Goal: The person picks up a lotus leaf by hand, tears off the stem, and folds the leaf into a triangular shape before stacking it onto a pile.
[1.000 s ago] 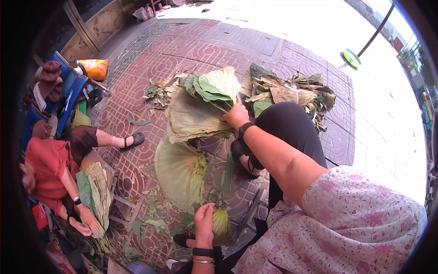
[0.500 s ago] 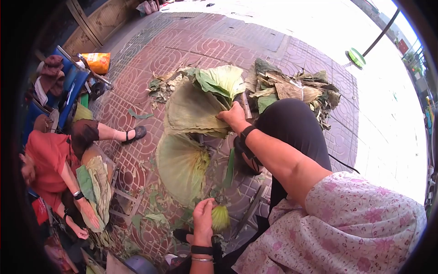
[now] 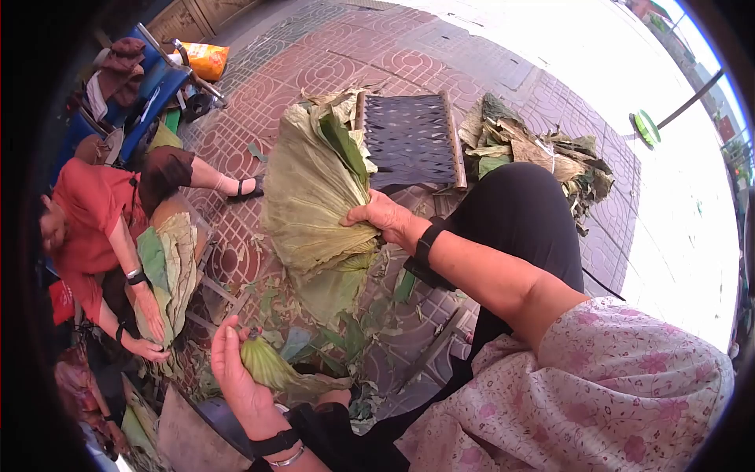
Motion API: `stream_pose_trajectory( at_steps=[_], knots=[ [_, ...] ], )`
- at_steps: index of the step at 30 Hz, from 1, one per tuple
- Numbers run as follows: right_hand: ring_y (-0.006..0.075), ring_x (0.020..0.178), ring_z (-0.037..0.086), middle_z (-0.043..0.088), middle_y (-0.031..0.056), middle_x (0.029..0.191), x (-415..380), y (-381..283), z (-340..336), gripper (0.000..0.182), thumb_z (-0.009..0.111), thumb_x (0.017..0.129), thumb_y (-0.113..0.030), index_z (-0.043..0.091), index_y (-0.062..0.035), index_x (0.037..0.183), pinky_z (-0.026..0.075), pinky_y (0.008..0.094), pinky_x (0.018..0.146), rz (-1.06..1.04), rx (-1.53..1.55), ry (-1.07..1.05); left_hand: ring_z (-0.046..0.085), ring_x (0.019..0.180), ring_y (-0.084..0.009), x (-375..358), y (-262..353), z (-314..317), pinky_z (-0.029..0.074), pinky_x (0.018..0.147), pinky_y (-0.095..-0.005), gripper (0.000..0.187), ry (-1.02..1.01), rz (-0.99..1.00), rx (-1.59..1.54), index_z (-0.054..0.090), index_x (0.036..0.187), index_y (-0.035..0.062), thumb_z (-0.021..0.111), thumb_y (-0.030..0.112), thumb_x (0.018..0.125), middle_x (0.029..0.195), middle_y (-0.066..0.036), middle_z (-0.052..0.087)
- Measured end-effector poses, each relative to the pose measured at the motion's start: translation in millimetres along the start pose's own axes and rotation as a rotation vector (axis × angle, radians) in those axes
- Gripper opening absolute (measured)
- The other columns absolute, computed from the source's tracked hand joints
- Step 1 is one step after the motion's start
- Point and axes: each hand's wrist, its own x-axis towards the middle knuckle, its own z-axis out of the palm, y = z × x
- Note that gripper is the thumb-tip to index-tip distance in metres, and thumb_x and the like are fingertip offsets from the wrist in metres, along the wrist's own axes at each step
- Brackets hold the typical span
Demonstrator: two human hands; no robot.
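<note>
The right hand (image 3: pixel 383 214) has its fingers tight on a big stack of leaves (image 3: pixel 311 197), now lifted off the woven mat (image 3: pixel 410 138). The left hand (image 3: pixel 233 368) has moved left, gripping a folded leaf (image 3: pixel 263 363).

The big leaves (image 3: pixel 314 197) look dry, matt and papery, with fine ribbing. The folded leaf (image 3: pixel 263 363) is fresher, slightly waxy green. The stool (image 3: pixel 410 140) has a woven dark seat on a wood frame. The paving (image 3: pixel 330 67) is rough patterned reddish brick, and the floral sleeve (image 3: pixel 598 385) is soft matt cloth.
</note>
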Motion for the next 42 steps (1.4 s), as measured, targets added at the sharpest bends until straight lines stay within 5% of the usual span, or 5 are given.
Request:
stream_pose_trajectory(
  at_steps=[13,17,22,29,42],
  knots=[
    [0.0270,0.101,0.063,0.064,0.0150,0.113,-8.4,246.1,104.3,0.069,0.080,0.066,0.001,0.051,0.0014,0.129,0.053,0.0392,0.085,0.620,-0.405,-0.399,0.062,0.069,-0.0094,-11.9,48.9,-111.4,0.053,0.062,-0.0240,0.020,0.450,0.302,0.134,0.066,0.114,0.0010,0.056,0.012,0.100,0.082,-0.004,0.066],
    [0.0330,0.104,0.067,0.067,0.0224,0.112,-0.2,330.1,49.9,0.065,0.082,0.072,-0.034,0.060,0.0059,0.120,0.054,0.0391,0.089,0.673,-1.190,-0.216,0.063,0.074,-0.0085,-16.0,42.1,-131.8,0.053,0.065,-0.0232,0.021,0.416,0.276,0.191,0.066,0.115,0.0009,0.058,0.012,0.099,0.087,-0.003,0.066],
    [0.0385,0.106,0.065,0.067,0.0294,0.108,-26.9,312.6,17.2,0.051,0.070,0.076,-0.036,0.069,0.0071,0.104,0.052,0.0420,0.088,0.407,-1.502,0.024,0.060,0.065,-0.0087,-14.9,37.7,-125.8,0.052,0.058,-0.0238,0.019,0.448,0.248,0.180,0.065,0.112,0.0018,0.055,0.013,0.101,0.077,-0.004,0.063],
    [0.0383,0.096,0.067,0.070,0.0227,0.103,-1.0,290.0,50.7,0.034,0.068,0.078,-0.029,0.073,-0.0018,0.098,0.054,0.0415,0.083,0.221,-1.648,-0.641,0.059,0.071,-0.0071,-4.1,16.9,-114.7,0.051,0.064,-0.0226,0.018,0.396,0.150,0.168,0.067,0.111,0.0018,0.057,0.012,0.100,0.083,-0.002,0.064],
    [0.0124,0.094,0.064,0.068,0.0042,0.106,-44.9,24.7,209.1,0.041,0.066,0.093,-0.021,0.059,-0.0001,0.127,0.051,0.0281,0.087,0.226,-0.464,-1.027,0.055,0.069,-0.0054,4.4,-5.5,-55.2,0.046,0.063,-0.0211,0.020,0.291,0.128,0.114,0.067,0.109,-0.0002,0.059,0.015,0.100,0.080,0.000,0.062]
  ],
)
